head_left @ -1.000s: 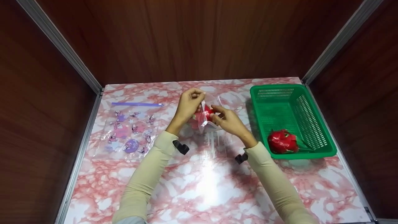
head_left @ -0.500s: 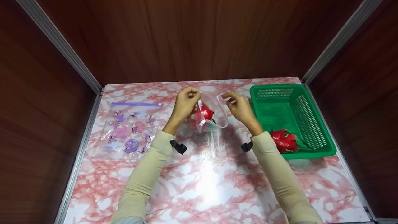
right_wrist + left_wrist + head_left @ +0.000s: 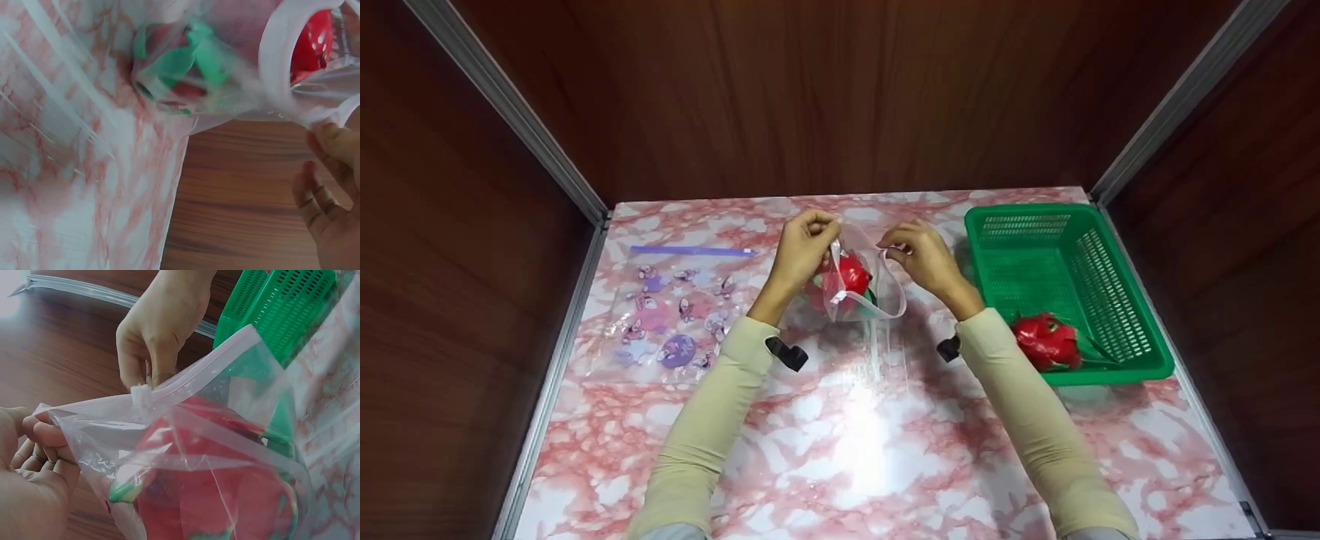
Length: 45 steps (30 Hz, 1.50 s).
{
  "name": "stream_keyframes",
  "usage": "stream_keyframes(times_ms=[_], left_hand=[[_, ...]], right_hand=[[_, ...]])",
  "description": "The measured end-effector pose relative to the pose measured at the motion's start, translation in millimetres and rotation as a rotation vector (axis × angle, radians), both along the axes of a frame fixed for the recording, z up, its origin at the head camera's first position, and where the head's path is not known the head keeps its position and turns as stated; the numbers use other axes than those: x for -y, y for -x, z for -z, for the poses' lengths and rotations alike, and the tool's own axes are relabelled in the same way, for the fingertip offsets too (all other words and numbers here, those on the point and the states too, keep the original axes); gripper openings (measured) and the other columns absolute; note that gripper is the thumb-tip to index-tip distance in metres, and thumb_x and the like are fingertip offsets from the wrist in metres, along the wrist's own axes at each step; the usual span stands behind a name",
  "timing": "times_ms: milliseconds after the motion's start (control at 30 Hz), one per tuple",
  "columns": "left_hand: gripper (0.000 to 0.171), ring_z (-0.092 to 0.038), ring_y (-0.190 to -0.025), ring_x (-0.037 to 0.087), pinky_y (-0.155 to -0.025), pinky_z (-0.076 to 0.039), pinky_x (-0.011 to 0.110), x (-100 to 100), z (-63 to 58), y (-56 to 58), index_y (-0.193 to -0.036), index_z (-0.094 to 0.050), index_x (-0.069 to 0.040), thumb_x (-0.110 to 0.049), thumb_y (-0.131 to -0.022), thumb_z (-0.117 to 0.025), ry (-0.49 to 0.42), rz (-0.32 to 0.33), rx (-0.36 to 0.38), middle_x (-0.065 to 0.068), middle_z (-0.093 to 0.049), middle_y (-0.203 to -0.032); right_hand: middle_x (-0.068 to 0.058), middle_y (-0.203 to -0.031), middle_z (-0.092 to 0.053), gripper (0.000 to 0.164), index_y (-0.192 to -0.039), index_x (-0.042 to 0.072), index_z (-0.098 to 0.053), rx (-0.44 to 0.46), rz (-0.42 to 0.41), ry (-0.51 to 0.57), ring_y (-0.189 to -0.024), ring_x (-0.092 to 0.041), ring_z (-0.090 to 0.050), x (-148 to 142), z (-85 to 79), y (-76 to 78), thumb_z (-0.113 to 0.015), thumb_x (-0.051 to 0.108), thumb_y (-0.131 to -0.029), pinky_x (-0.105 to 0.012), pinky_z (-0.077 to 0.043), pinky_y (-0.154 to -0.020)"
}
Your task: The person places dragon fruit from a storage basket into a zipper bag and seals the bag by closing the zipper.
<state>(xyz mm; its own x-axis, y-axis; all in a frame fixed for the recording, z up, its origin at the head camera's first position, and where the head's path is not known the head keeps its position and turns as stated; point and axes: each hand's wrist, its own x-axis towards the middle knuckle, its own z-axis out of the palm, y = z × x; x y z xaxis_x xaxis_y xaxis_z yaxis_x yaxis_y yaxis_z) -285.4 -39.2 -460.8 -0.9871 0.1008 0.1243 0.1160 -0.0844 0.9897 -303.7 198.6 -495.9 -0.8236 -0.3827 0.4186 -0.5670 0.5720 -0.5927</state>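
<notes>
A clear zip bag [image 3: 897, 294] with a pale slider stands at mid-table with its mouth spread apart. Inside it lies a red dragon fruit [image 3: 855, 274] with green-tipped scales, partly veiled by the plastic. My left hand [image 3: 802, 249] pinches one side of the bag's mouth; in the left wrist view its thumb and index finger [image 3: 47, 433] grip the corner. Opposite, my right hand [image 3: 924, 256] pinches the other side of the rim, also visible in the right wrist view, where the fruit's red skin [image 3: 310, 48] shows through the opening.
A green plastic basket [image 3: 1069, 211] stands on the right, holding another dragon fruit [image 3: 1045, 341]. A flat zip bag [image 3: 675, 315] with cartoon prints and a purple slider strip lies at left. Dark wood panels [image 3: 840, 97] enclose the marbled table [image 3: 810, 450].
The right hand draws back from the fruit at the bag's mouth, then takes hold of the rim. The left hand, keeping its pinch, shifts slightly left, and the mouth is wider.
</notes>
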Motion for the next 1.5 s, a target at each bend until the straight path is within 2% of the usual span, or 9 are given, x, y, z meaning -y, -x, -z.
stream_keyframes(times_ms=[100, 200, 367, 533, 633, 867, 1200, 1333, 1500], left_hand=[[0.012, -0.046, -0.05, 0.004, -0.044, -0.037, 0.016, 4.1, -0.4, 2.6, -0.104, -0.072, 0.003, -0.009, -0.104, -0.068, 0.023, -0.026, -0.027, -0.001, -0.063, -0.073], [0.015, -0.05, -0.062, 0.003, -0.053, -0.04, 0.016, 10.0, -0.6, 6.3, -0.106, -0.074, 0.006, -0.008, -0.102, -0.071, 0.063, -0.056, -0.08, -0.004, -0.065, -0.078], [0.014, -0.054, -0.077, 0.005, -0.07, -0.046, 0.018, 22.3, 1.9, 11.2, -0.106, -0.077, 0.005, -0.007, -0.1, -0.074, 0.095, -0.06, -0.133, -0.008, -0.064, -0.08], [0.019, -0.055, -0.08, 0.007, -0.07, -0.045, 0.018, 31.9, 6.1, 12.9, -0.11, -0.076, 0.007, -0.009, -0.099, -0.076, 0.083, -0.04, -0.139, -0.006, -0.065, -0.083], [0.019, -0.053, -0.079, 0.009, -0.067, -0.043, 0.019, 34.9, 7.6, 12.7, -0.111, -0.076, 0.004, -0.011, -0.099, -0.077, 0.085, -0.026, -0.139, -0.005, -0.065, -0.086], [0.018, -0.054, -0.084, 0.011, -0.073, -0.045, 0.02, 37.8, 11.5, 9.4, -0.111, -0.077, -0.002, -0.016, -0.1, -0.077, 0.164, -0.005, -0.159, -0.006, -0.064, -0.092], [0.018, -0.059, -0.091, 0.013, -0.08, -0.049, 0.024, 49.6, 26.4, -12.7, -0.111, -0.07, 0.001, -0.012, -0.1, -0.076, 0.222, 0.033, -0.184, -0.003, -0.065, -0.099], [0.015, -0.059, -0.087, 0.014, -0.078, -0.05, 0.025, 56.6, 38.9, -29.6, -0.104, -0.068, -0.003, -0.013, -0.098, -0.078, 0.285, 0.043, -0.216, 0.0, -0.065, -0.097], [0.03, -0.055, -0.081, 0.015, -0.073, -0.052, 0.029, 59.7, 56.6, -53.4, -0.1, -0.065, -0.004, -0.021, -0.09, -0.087, 0.425, 0.109, -0.313, 0.006, -0.062, -0.095]], right_hand=[[-0.014, -0.103, -0.08, 0.009, -0.099, 0.002, -0.082, -0.04, 0.016, 0.024, -0.099, -0.034, -0.066, -3.0, 1.0, -3.3, -0.078, -0.002, -0.093, -0.04, -0.06, -0.081], [-0.012, -0.104, -0.081, 0.009, -0.101, 0.004, -0.083, -0.058, 0.023, 0.056, -0.1, -0.031, -0.067, -5.2, -0.9, -6.5, -0.078, 0.0, -0.094, -0.031, -0.058, -0.081], [-0.014, -0.1, -0.08, 0.007, -0.099, 0.003, -0.082, -0.076, 0.069, 0.121, -0.094, -0.027, -0.07, -5.8, -8.4, -11.5, -0.078, 0.008, -0.096, -0.029, -0.055, -0.075], [-0.014, -0.092, -0.08, 0.01, -0.094, 0.0, -0.079, -0.106, 0.146, 0.179, -0.085, -0.028, -0.076, -2.9, -15.9, -16.1, -0.079, 0.01, -0.095, -0.029, -0.056, -0.075], [-0.014, -0.088, -0.08, 0.012, -0.091, 0.0, -0.078, -0.12, 0.188, 0.225, -0.085, -0.03, -0.078, -1.6, -19.2, -17.9, -0.08, 0.011, -0.095, -0.02, -0.055, -0.077], [-0.015, -0.085, -0.08, 0.013, -0.087, -0.002, -0.077, -0.12, 0.285, 0.276, -0.081, -0.033, -0.079, 1.2, -19.6, -20.8, -0.083, 0.008, -0.092, -0.008, -0.043, -0.063], [-0.019, -0.08, -0.078, 0.011, -0.086, -0.006, -0.075, -0.086, 0.331, 0.357, -0.076, -0.036, -0.078, 2.5, -20.1, -19.2, -0.072, 0.003, -0.093, -0.004, -0.05, -0.066], [-0.019, -0.08, -0.079, 0.013, -0.086, -0.005, -0.075, -0.078, 0.338, 0.377, -0.076, -0.035, -0.079, 3.8, -20.0, -18.1, -0.073, 0.006, -0.094, -0.006, -0.052, -0.066], [-0.018, -0.081, -0.079, 0.014, -0.085, -0.005, -0.075, -0.078, 0.34, 0.382, -0.075, -0.032, -0.079, 4.6, -20.0, -17.6, -0.075, 0.007, -0.094, -0.007, -0.053, -0.065]])
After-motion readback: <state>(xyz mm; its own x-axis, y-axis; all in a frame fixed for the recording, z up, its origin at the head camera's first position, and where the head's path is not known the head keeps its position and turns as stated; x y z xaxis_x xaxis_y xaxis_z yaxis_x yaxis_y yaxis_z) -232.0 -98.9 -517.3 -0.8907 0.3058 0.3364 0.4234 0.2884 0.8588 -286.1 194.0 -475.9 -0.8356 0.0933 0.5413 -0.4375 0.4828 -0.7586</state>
